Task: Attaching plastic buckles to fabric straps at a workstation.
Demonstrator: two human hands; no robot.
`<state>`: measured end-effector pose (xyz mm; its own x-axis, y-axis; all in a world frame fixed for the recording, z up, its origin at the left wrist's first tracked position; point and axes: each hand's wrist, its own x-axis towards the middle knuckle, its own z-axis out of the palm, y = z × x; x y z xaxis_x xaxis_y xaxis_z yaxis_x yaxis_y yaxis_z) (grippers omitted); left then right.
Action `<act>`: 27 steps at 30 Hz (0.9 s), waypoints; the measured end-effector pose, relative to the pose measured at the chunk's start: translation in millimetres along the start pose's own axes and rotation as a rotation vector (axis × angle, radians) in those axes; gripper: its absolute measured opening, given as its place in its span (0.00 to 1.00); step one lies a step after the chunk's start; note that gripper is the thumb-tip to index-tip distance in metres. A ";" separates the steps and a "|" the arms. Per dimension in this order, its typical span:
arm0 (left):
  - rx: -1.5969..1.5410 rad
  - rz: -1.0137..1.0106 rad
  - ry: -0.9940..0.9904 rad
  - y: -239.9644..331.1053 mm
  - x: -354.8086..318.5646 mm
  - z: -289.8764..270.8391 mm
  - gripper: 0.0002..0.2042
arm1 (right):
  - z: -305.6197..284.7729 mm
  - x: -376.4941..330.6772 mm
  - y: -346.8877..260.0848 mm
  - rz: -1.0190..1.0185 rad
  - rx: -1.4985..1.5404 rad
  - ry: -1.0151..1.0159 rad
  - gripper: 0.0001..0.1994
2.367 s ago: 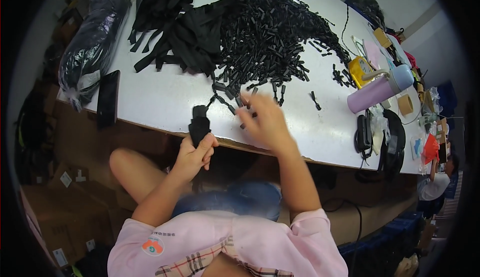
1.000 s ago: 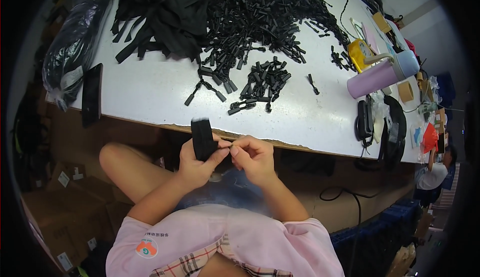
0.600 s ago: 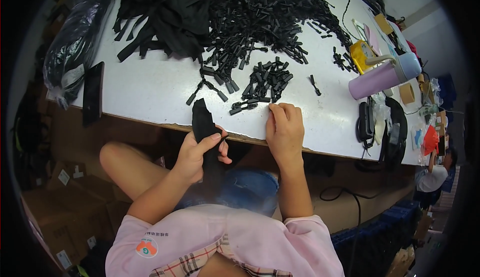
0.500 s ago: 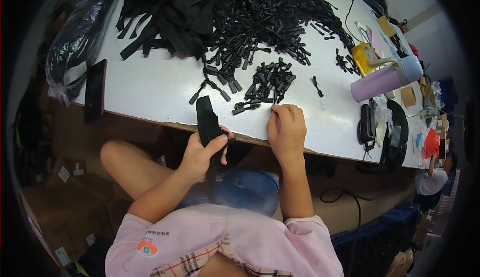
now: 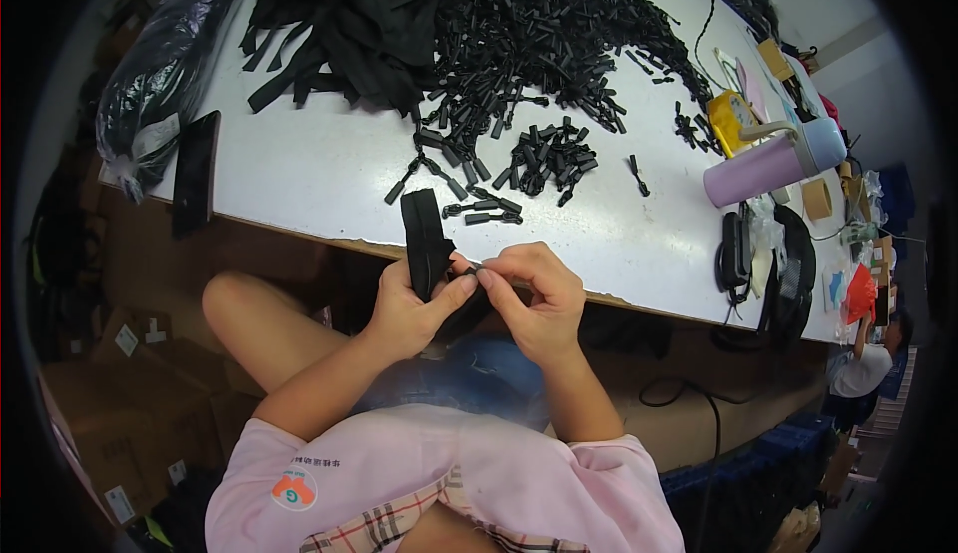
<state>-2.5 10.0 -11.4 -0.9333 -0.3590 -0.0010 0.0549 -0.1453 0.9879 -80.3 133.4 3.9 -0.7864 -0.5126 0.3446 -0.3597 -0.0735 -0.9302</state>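
My left hand (image 5: 411, 305) grips a black strap (image 5: 423, 237) that sticks up past the table's front edge. Close against it, my right hand (image 5: 536, 293) pinches a small black plastic piece (image 5: 483, 273) at the strap's side, fingertips of both hands touching. On the white table (image 5: 319, 169) just beyond lie a few loose black pieces (image 5: 483, 213), a small heap of them (image 5: 551, 153), and a large pile (image 5: 539, 29) further back.
A bundle of black straps (image 5: 344, 19) lies at the back left beside a dark plastic bag (image 5: 165, 64). A phone (image 5: 196, 171) rests at the left edge. A purple bottle (image 5: 766, 162), yellow object (image 5: 733, 119) and black cables (image 5: 763, 259) sit right. Cardboard boxes stand below left.
My right hand left the small heap on the table and came back to the strap with a black piece. The left hand stayed holding the strap.
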 end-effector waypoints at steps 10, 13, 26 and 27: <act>-0.016 -0.010 0.028 1.9 0.5 -1.3 0.04 | 1.8 3.5 -0.3 -0.201 -0.206 -0.081 0.08; 0.030 -0.072 0.030 3.6 0.7 -4.5 0.04 | 4.4 3.5 0.9 -0.318 -0.320 -0.061 0.09; -0.092 0.095 0.111 5.5 -1.1 4.5 0.08 | 22.9 -13.5 6.4 0.200 0.269 0.096 0.05; -0.092 0.095 0.111 6.5 -1.9 4.5 0.08 | 22.8 -12.3 5.1 0.200 0.270 0.095 0.05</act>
<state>-2.0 13.9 -4.3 -0.8778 -0.4740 0.0695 0.1777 -0.1875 0.9661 -61.0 119.9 -7.9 -0.8759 -0.4585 0.1502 -0.0579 -0.2093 -0.9761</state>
